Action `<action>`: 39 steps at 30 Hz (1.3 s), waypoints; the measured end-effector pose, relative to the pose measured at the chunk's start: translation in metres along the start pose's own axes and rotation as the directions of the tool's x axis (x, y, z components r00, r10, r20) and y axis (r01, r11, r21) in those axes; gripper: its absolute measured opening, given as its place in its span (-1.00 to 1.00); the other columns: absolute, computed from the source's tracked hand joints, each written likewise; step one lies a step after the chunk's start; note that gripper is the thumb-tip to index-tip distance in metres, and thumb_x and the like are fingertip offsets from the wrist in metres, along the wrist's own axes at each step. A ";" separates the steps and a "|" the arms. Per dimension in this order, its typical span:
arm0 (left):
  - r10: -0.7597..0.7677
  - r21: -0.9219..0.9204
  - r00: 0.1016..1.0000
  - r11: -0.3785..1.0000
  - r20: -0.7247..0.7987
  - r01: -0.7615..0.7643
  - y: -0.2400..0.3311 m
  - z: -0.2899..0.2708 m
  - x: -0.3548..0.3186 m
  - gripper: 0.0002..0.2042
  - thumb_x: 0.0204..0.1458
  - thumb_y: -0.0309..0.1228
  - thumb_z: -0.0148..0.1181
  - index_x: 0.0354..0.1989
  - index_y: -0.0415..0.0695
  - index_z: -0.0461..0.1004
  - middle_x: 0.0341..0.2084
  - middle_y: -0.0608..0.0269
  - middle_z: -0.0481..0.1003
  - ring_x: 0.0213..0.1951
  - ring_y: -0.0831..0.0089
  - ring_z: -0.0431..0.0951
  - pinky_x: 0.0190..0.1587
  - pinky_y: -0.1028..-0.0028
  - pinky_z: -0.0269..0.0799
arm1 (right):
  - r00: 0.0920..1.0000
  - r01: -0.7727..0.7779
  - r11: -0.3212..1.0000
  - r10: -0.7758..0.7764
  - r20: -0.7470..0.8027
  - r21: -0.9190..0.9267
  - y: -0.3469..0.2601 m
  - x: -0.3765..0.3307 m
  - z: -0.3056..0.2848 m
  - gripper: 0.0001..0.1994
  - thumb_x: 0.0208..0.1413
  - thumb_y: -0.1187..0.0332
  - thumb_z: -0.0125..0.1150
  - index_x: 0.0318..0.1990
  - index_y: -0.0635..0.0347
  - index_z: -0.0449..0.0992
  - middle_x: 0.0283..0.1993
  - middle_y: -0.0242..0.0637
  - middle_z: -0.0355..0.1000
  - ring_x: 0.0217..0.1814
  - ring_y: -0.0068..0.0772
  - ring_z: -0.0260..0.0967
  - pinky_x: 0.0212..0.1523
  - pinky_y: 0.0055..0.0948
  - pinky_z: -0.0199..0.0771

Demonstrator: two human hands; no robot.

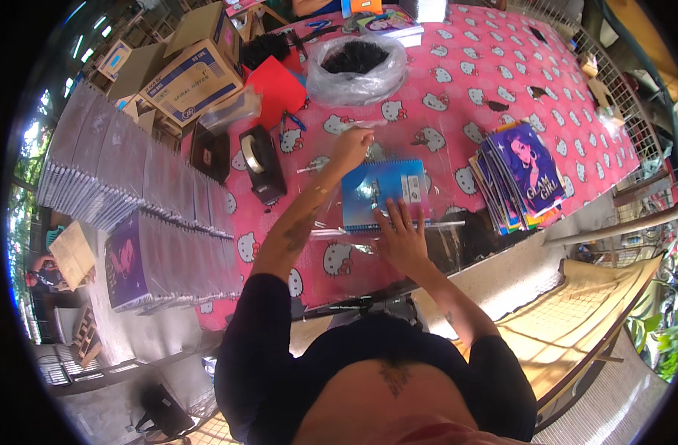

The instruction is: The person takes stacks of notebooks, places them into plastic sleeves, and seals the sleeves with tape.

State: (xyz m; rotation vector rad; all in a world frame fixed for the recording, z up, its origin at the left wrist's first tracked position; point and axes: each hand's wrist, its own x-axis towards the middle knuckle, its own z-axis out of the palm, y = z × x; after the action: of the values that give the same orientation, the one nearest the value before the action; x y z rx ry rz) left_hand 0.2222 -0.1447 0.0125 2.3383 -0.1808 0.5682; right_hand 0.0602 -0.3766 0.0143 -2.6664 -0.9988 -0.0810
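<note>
- Far L: tall notebook stacks (161,174), coils showing along the edges, glossy w/ clear covering; prob. the finished lot, the bulk of the notebooks in view. Count can't be read.
- Behind those: open cardboard box (198,81); contents can't be seen.
- Next: black tape dispenser (268,178), standing near the L forearm, untouched.
- L hand (354,148): just past the notebook's top edge, fingers curled closed, apparently pinching clear film (446,223); exact hold is too small to be sure of.
- Middle, beyond the hands: clear bag (320,81) w/ black bits inside, not in use.
- Centre: 1 blue notebook (365,189), lying flat on the film, coil edge toward the person. Film spreads past its sides, not folded over, so this 1 looks partway: laid in place, wrapping & closing left.
- R hand (403,236): fingers spread & flat on the notebook's near edge, steadying it; grips nothing.
- R: fanned notebook pile (528,170), purple cover on top, well apart from the hands. Prob. still to do, tho can't tell for sure if they're bare.
</note>
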 end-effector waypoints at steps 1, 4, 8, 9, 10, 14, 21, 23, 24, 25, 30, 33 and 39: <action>0.018 0.055 1.000 0.998 0.021 -0.019 -0.014 0.015 0.008 -0.82 0.06 -0.43 0.15 -0.21 -0.21 0.59 -0.28 -0.11 0.56 -0.21 0.08 0.59 -0.09 0.22 0.47 | 1.000 0.013 1.000 -0.013 0.011 -0.010 -0.001 0.000 -0.002 -0.24 0.01 -0.01 0.27 0.38 -0.16 0.14 0.50 -0.17 -0.07 0.55 -0.05 -0.19 0.38 0.37 -0.28; 0.075 0.475 0.961 0.857 0.267 -0.199 -0.033 0.035 0.022 -0.84 0.02 -0.45 0.17 -0.27 -0.22 0.59 -0.28 -0.13 0.54 -0.15 0.08 0.57 -0.11 0.21 0.49 | 0.999 0.014 1.000 -0.013 0.033 -0.022 -0.001 0.000 -0.003 -0.23 0.01 -0.02 0.28 0.39 -0.17 0.13 0.50 -0.18 -0.07 0.55 -0.05 -0.18 0.37 0.39 -0.23; -0.079 0.421 0.934 0.904 0.348 -0.081 -0.026 0.043 0.040 -0.85 -0.07 -0.45 0.20 -0.31 -0.16 0.59 -0.21 -0.06 0.50 -0.10 0.02 0.51 -0.02 0.07 0.39 | 1.000 0.004 1.000 -0.003 0.027 -0.023 0.004 0.000 -0.003 -0.21 -0.01 0.02 0.31 0.40 -0.17 0.12 0.50 -0.17 -0.07 0.55 -0.04 -0.17 0.36 0.39 -0.20; -0.037 0.418 0.960 0.904 0.276 -0.085 -0.027 0.041 0.039 -0.85 -0.08 -0.45 0.20 -0.32 -0.15 0.59 -0.21 -0.02 0.50 -0.09 0.03 0.50 0.01 0.01 0.36 | 1.000 0.006 1.000 -0.005 0.023 -0.019 0.004 0.000 -0.003 -0.20 -0.02 0.03 0.32 0.39 -0.17 0.12 0.50 -0.17 -0.07 0.55 -0.04 -0.17 0.36 0.39 -0.20; 0.004 0.416 0.979 0.905 0.202 -0.090 -0.028 0.039 0.038 -0.86 -0.10 -0.44 0.20 -0.34 -0.13 0.59 -0.21 0.02 0.50 -0.08 0.05 0.49 0.04 -0.04 0.33 | 1.000 0.007 1.000 -0.007 0.019 -0.015 0.004 0.000 -0.002 -0.20 -0.03 0.04 0.33 0.39 -0.17 0.12 0.50 -0.17 -0.07 0.55 -0.04 -0.17 0.36 0.39 -0.20; 0.195 0.534 0.960 0.800 0.201 -0.274 -0.038 0.032 0.030 -0.81 -0.09 -0.46 0.16 -0.26 -0.12 0.53 -0.26 0.06 0.50 -0.17 0.14 0.50 0.01 0.02 0.24 | 1.000 0.015 1.000 -0.015 0.004 0.025 0.003 -0.001 -0.003 -0.20 -0.05 0.08 0.35 0.39 -0.16 0.13 0.50 -0.17 -0.07 0.54 -0.04 -0.16 0.35 0.40 -0.20; 0.363 0.576 0.930 0.748 0.058 -0.328 -0.016 0.028 0.038 -0.92 -0.09 -0.48 0.13 -0.44 -0.14 0.53 -0.35 0.07 0.51 -0.21 0.16 0.51 -0.04 0.19 0.24 | 0.998 0.044 0.999 -0.043 -0.046 0.011 0.008 -0.002 0.004 -0.19 -0.07 0.08 0.36 0.38 -0.15 0.14 0.49 -0.15 -0.04 0.54 -0.02 -0.16 0.34 0.40 -0.17; 0.288 0.588 0.953 0.756 0.099 -0.289 -0.005 0.021 0.042 -0.91 -0.10 -0.46 0.15 -0.43 -0.14 0.56 -0.32 0.06 0.53 -0.18 0.14 0.52 -0.04 0.16 0.28 | 0.998 0.049 0.999 -0.049 -0.050 0.011 0.007 -0.002 0.005 -0.18 -0.07 0.08 0.36 0.39 -0.15 0.13 0.48 -0.15 -0.04 0.54 -0.01 -0.16 0.34 0.40 -0.17; 0.225 0.602 0.964 0.753 0.143 -0.265 -0.002 0.016 0.046 -0.90 -0.10 -0.44 0.18 -0.41 -0.14 0.57 -0.30 0.06 0.53 -0.15 0.14 0.52 -0.04 0.14 0.31 | 0.997 0.056 0.998 -0.056 -0.053 0.001 0.008 -0.002 0.007 -0.18 -0.06 0.08 0.35 0.39 -0.15 0.13 0.48 -0.15 -0.04 0.54 -0.02 -0.17 0.34 0.39 -0.17; 0.157 0.618 0.971 0.750 0.183 -0.237 0.002 0.012 0.046 -0.88 -0.10 -0.42 0.21 -0.38 -0.14 0.58 -0.28 0.05 0.54 -0.13 0.13 0.53 -0.04 0.11 0.34 | 0.996 0.066 0.998 -0.066 -0.055 -0.009 0.009 -0.002 0.009 -0.19 -0.06 0.08 0.35 0.39 -0.15 0.12 0.48 -0.15 -0.04 0.54 -0.02 -0.17 0.34 0.39 -0.17; -0.032 0.458 0.884 0.864 0.466 -0.211 -0.001 -0.007 0.050 -0.64 -0.26 -0.11 0.44 -0.39 -0.13 0.62 -0.35 -0.01 0.58 -0.18 0.03 0.59 -0.17 0.07 0.51 | 0.996 0.085 0.996 -0.085 0.005 -0.017 0.009 -0.002 0.004 -0.23 -0.01 0.06 0.29 0.39 -0.14 0.13 0.48 -0.15 -0.03 0.53 0.01 -0.16 0.34 0.38 -0.17; -0.058 0.301 0.902 0.950 0.428 -0.082 0.014 0.009 0.062 -0.76 -0.20 -0.17 0.37 -0.45 -0.06 0.61 -0.46 0.05 0.57 -0.31 0.05 0.58 -0.25 0.10 0.47 | 0.998 0.053 0.996 -0.057 -0.041 -0.077 0.019 -0.004 0.008 -0.25 0.00 0.04 0.27 0.38 -0.15 0.16 0.47 -0.15 -0.03 0.52 0.03 -0.14 0.33 0.39 -0.17; 0.155 0.219 0.971 0.956 0.183 -0.194 0.004 -0.021 0.015 -0.88 -0.13 -0.44 0.20 -0.38 -0.03 0.61 -0.43 0.09 0.56 -0.29 0.06 0.58 -0.25 0.10 0.48 | 0.975 0.208 0.968 -0.216 -0.044 -0.137 0.006 -0.003 0.014 -0.27 0.02 0.02 0.25 0.38 -0.15 0.16 0.46 -0.14 -0.01 0.50 0.04 -0.11 0.27 0.43 -0.14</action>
State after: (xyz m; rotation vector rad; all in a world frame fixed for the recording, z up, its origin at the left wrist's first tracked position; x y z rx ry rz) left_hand 0.2274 -0.1327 0.0351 2.6196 -0.4221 0.5046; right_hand 0.0612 -0.3792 -0.0012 -2.6454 -1.2981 -0.2778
